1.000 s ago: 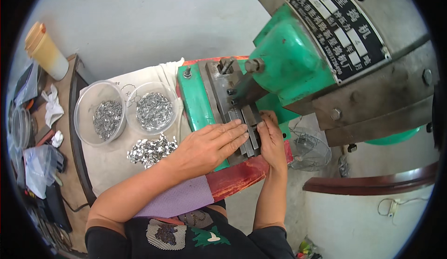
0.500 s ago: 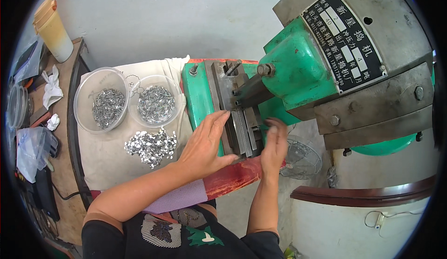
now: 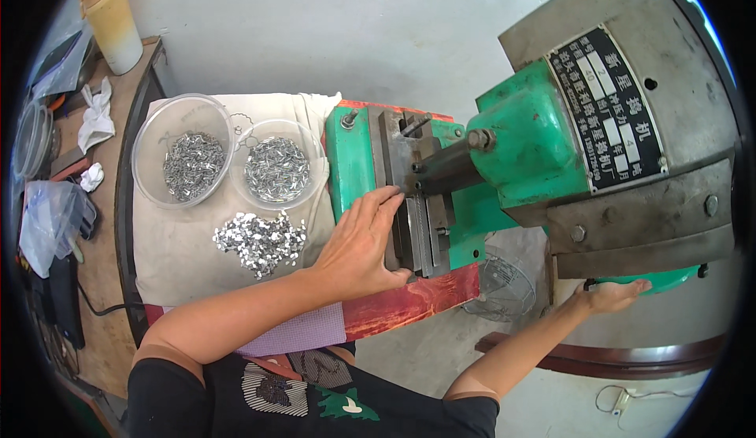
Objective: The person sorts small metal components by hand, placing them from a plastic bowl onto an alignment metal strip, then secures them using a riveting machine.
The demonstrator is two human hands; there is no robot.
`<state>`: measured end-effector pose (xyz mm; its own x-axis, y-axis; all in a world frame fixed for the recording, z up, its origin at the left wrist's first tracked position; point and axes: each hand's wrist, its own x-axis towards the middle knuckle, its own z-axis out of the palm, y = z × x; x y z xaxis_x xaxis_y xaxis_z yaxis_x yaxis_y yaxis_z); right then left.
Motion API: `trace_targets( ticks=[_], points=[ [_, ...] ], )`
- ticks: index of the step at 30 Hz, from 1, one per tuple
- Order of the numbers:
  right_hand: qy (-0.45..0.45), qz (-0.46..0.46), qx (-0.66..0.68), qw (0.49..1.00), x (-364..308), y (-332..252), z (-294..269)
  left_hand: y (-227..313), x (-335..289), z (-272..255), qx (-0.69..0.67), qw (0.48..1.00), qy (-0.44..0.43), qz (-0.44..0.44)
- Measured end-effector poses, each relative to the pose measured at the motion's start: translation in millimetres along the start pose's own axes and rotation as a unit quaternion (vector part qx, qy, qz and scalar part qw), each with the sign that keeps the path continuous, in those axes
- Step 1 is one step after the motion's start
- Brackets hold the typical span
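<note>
One wooden desk is running along our far left, carrying a bottle, a crumpled tissue and a clear bag. Its dark edge is bordering a pale cloth, where two see-through tubs, a left tub and a right tub, are sitting side by side, both holding small silvery pieces. Nearer us, a pile of shiny flakes is lying loose, with some cloth showing between it and our left forearm.

Our left hand is resting widely spread, thumb well apart from the fingers, forming a curve along the left side of a metal block. Finger and thumb tips are lying at the block's edge; how firmly they are pressing we cannot tell. That block is sitting on the press's green base, beside the dark bar. A red board is edging the near side, and floor is showing past its right end, around a fan.

Above, the green press head is leaning rightward. Farther right, we are holding our right hand unclenched, fingers stretched out, just under the machine's lower edge, by a green round part; whether they are touching it we cannot tell. Some room is showing between this hand and the brown rail.
</note>
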<state>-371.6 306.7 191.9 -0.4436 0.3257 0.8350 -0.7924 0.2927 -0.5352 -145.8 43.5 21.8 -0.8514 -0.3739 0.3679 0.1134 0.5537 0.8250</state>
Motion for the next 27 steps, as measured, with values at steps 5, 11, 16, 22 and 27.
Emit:
trace_targets(
  ticks=[5, 11, 16, 22, 27],
  points=[
    [-0.010, -0.018, -0.102, 0.995, 2, 3, -7, 0, 1, 1, 0.008, 1.000, 0.009, -0.008],
    [-0.085, -0.031, -0.071, 0.993, 59, -37, -16, 1, 5, 1, 0.007, 1.000, 0.011, -0.003],
    [-0.122, 0.085, -0.080, 0.986, 123, -64, -19, -3, 9, 2, -0.013, 1.000, 0.015, 0.002],
    [-0.202, 0.043, -0.138, 0.969, 171, -51, -32, -13, 24, 9, 0.015, 1.000, 0.023, 0.000],
    [-0.255, 0.011, -0.175, 0.951, 185, -48, -36, -18, 40, 8, 0.027, 0.999, 0.030, -0.006]
  ],
)
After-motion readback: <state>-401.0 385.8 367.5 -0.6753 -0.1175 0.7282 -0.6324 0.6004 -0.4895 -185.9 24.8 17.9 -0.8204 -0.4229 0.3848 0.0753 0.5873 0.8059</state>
